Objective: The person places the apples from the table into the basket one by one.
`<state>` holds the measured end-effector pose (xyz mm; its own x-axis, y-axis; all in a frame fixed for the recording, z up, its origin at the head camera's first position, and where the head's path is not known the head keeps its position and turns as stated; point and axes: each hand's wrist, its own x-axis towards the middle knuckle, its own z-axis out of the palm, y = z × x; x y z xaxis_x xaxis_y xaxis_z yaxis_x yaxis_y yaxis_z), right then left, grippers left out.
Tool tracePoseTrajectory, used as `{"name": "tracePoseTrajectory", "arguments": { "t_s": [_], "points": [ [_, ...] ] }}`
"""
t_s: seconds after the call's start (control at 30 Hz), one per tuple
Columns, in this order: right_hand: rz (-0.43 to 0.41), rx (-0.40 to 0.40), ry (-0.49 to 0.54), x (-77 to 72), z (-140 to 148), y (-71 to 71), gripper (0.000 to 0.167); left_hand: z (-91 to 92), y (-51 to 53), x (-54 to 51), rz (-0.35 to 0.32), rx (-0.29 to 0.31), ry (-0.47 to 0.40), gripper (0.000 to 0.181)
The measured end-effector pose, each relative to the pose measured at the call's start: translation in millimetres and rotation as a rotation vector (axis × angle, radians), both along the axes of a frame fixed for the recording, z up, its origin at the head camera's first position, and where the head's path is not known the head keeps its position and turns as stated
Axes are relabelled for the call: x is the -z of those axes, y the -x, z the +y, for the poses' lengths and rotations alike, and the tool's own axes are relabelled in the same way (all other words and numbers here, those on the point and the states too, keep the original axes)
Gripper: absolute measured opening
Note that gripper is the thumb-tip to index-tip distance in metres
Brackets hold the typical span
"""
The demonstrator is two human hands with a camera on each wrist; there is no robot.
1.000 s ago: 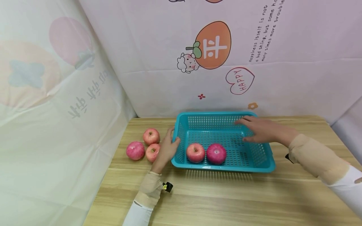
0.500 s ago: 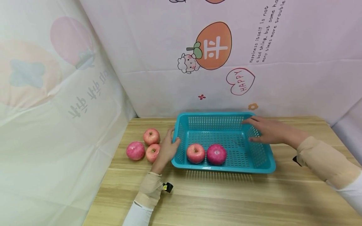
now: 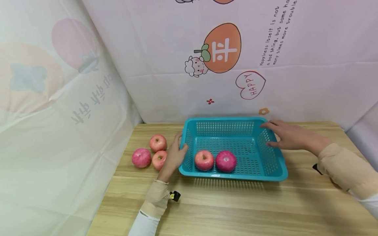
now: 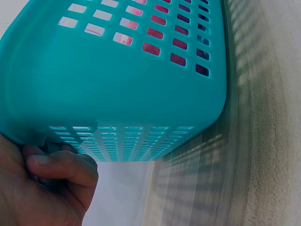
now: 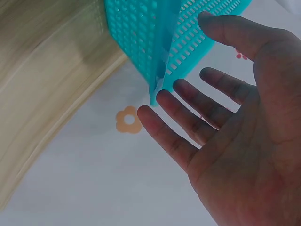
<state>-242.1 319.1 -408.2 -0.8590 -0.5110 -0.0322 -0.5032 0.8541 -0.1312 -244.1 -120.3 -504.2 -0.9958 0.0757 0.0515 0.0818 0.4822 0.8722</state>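
Observation:
A turquoise plastic basket with slotted walls sits on the wooden table. Inside it, along the near wall, are a pale red apple and a darker pink-red apple. My left hand grips the basket's left rim; the left wrist view shows curled fingers under the rim. Above the basket's right end my right hand is spread, holding nothing. In the right wrist view its fingers are apart and near the rim; whether they touch it I cannot tell.
Left of the basket, three apples lie together on the table: one at the back, a pinker apple at the left, and an apple partly behind my left hand. A printed cloth hangs behind the table, another cloth at its left.
My right hand has moved to the right, from over the basket's inside to its right rim. The left hand, the basket and the apples stay where they were.

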Motion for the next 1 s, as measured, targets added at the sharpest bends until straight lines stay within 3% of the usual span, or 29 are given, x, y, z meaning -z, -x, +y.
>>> {"name": "tracePoseTrajectory", "arguments": {
  "t_s": [0.37, 1.0],
  "points": [
    [-0.013, 0.043, 0.008, 7.0, 25, -3.0, 0.072, 1.4, -2.5, 0.7, 0.003, -0.022, 0.02, 0.056],
    [-0.004, 0.098, 0.036, 19.5, 69, -23.9, 0.065, -0.1, -0.8, 0.9, -0.001, -0.017, 0.009, 0.055]
  ]
}}
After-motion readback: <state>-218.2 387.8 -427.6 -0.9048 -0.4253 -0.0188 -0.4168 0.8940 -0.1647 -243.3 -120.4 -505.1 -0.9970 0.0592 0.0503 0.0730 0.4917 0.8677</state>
